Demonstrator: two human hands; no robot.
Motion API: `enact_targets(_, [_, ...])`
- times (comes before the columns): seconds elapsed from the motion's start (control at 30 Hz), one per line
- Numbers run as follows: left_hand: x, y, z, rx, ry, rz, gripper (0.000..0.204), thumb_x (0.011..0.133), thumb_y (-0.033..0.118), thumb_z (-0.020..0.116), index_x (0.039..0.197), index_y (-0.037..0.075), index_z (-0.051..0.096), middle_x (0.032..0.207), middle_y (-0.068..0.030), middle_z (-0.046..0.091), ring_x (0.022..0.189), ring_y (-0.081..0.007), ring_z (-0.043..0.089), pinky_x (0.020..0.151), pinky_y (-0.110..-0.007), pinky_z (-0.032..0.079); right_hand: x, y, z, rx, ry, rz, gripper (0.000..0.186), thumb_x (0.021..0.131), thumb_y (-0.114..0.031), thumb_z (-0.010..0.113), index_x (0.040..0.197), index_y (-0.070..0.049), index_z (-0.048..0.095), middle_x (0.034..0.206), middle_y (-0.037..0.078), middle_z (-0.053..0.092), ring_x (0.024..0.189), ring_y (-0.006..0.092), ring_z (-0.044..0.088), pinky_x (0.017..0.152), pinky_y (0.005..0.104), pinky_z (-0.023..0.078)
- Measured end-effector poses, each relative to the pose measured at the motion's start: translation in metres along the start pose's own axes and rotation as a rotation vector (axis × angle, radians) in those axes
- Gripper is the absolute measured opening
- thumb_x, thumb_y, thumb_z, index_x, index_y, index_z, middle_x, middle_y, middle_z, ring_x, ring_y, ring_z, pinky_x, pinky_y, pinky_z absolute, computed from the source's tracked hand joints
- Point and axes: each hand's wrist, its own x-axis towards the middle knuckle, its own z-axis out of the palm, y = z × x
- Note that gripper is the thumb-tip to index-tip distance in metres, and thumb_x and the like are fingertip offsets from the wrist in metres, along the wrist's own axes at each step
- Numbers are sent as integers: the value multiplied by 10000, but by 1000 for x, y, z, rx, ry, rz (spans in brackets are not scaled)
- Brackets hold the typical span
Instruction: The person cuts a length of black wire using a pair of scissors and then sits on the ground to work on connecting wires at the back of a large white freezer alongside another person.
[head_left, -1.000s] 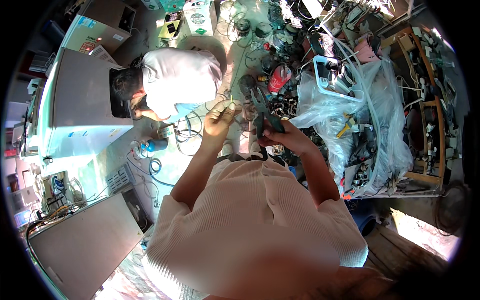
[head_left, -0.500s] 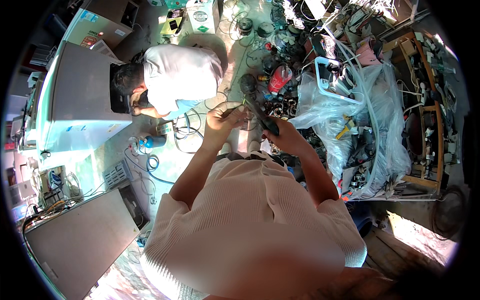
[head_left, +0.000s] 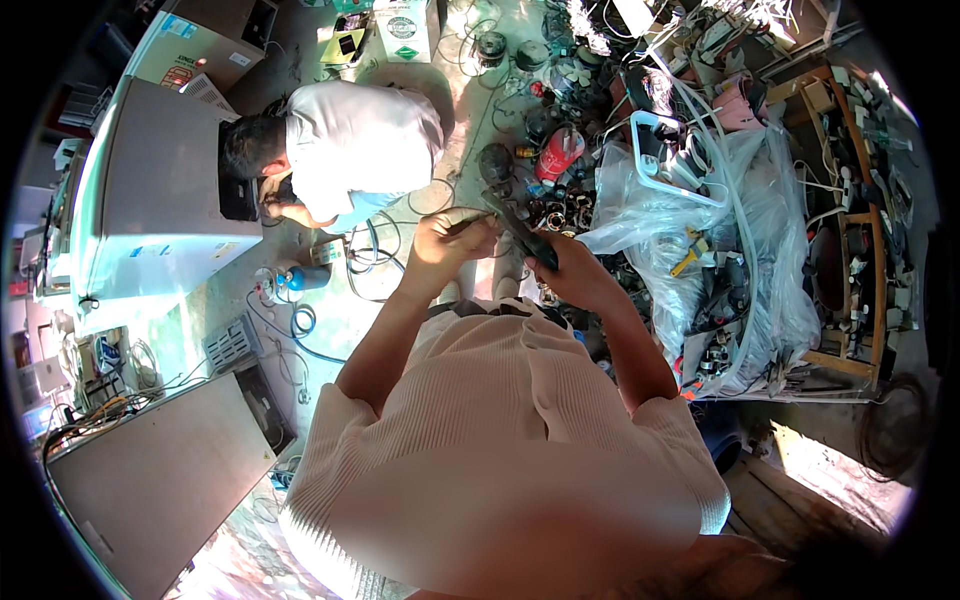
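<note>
My left hand (head_left: 455, 240) is closed in a pinch on a thin wire (head_left: 477, 216) whose end lies near the tip of the tool. Most of that wire is hidden by my fingers. In my right hand (head_left: 572, 272) is a dark hand tool shaped like pliers (head_left: 519, 233), its handles wrapped by my fingers and its narrow end pointing up and left. Both hands are held out before my body, close together, with the tool tip beside my left fingertips. Whether the jaws touch the wire I cannot tell.
At the left a person in a white shirt (head_left: 365, 140) bends to the opening of a grey appliance cabinet (head_left: 165, 180). A blue cylinder (head_left: 310, 279) and hoses lie on the floor. To the right are heaped parts, a red can (head_left: 560, 154) and clear plastic sheeting (head_left: 640, 220).
My left fingers have curled a little more, and the yellow-green bit seen at the tool tip no longer shows. My right hand and the tool have barely moved.
</note>
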Motion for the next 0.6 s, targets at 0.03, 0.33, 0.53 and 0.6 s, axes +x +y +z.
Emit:
enact_targets(0.03, [0, 0, -1, 0, 4, -23, 180, 863, 149, 614, 973, 8, 623, 821, -44, 619, 768, -133, 603, 725, -290, 536, 0, -2, -1, -7, -5, -6, 377, 865, -197, 590, 1151, 37, 515, 698, 131, 582, 605, 219, 554, 614, 351, 446])
enact_targets(0.33, [-2, 7, -3, -48, -9, -95, 211, 840, 164, 627, 960, -9, 621, 815, -68, 617, 760, -148, 606, 729, -305, 545, -3, -9, 0, 67, 17, 7, 266, 818, -171, 571, 998, 25, 577, 837, 245, 598, 820, 427, 571, 724, 446, 446])
enact_targets(0.53, [0, 7, -2, -66, 18, -134, 222, 831, 171, 645, 954, -14, 624, 817, -68, 618, 761, -156, 615, 735, -311, 549, -1, 2, 4, -11, 38, -94, 322, 860, -179, 577, 1094, 38, 533, 865, 221, 594, 781, 370, 577, 720, 403, 442])
enact_targets(0.6, [0, 7, -2, -69, 25, -138, 224, 831, 172, 648, 953, -14, 625, 817, -68, 619, 759, -156, 616, 733, -311, 550, -1, -1, 2, -12, 27, -72, 322, 862, -182, 574, 1094, 37, 532, 865, 224, 593, 786, 375, 578, 718, 404, 443])
